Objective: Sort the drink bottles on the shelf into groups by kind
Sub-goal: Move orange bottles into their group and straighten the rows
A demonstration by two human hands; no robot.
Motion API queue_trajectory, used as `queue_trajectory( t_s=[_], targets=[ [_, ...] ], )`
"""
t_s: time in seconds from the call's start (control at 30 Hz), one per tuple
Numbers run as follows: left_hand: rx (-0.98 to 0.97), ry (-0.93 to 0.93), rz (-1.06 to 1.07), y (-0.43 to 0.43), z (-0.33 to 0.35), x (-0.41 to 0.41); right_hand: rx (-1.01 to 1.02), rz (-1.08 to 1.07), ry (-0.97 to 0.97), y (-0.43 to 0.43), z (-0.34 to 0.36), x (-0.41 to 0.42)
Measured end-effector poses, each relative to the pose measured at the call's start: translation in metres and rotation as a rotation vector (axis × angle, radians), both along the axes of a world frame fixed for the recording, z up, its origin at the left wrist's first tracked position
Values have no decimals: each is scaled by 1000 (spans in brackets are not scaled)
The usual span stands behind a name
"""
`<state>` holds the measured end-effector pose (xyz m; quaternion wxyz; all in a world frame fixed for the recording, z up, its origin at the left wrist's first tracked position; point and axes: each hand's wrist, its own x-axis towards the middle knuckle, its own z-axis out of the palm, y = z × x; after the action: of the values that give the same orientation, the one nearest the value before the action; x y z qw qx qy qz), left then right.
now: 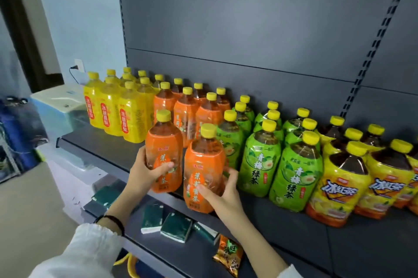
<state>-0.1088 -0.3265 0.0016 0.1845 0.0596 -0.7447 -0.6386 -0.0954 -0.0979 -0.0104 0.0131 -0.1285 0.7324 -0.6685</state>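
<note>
On the dark shelf [95, 148] stand bottles with yellow caps in four groups: yellow-labelled ones [108, 108] at the left, orange-labelled ones [187, 108] beside them, green-labelled ones [260, 160] in the middle, and yellow iced-tea ones [339, 185] at the right. My left hand [144, 171] grips an orange bottle [164, 151] near the shelf's front edge. My right hand [224, 191] grips a second orange bottle [203, 169] just to its right, touching the front green bottle. Both held bottles are upright.
A lower shelf [294, 239] carries dark green packets [176, 228] and an orange snack bag [228, 255]. Left of the shelving stand a white and blue box [58, 105] and clear bins. The grey back panel [248, 29] rises behind the bottles.
</note>
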Motion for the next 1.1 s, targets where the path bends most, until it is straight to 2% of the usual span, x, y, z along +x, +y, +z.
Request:
queue_trajectory(
  t_s=[0.23, 0.43, 0.6, 0.73, 0.8, 0.9, 1.1],
  targets=[
    [20, 4, -42, -26, -13, -41, -6, -61, 23, -47, -3, -46],
    [-87, 71, 120, -50, -19, -86, -31, -168, 90, -91, -15, -75],
    [-41, 135, 137, -74, -20, -112, 7, -247, 80, -130, -19, -99],
    [-245, 191, 341, -92, -22, -131, 189, -440, 70, -153, -16, -118],
    [-280, 170, 452, -96, -19, -138, 228, -461, 39, -160, -12, -127],
    [-295, 132, 503, -99, -13, -149, 160, -471, 18, -169, -8, -140],
    [-313, 92, 410, -109, -12, -159, 66, -569, 93, -183, -6, -143]
  ],
)
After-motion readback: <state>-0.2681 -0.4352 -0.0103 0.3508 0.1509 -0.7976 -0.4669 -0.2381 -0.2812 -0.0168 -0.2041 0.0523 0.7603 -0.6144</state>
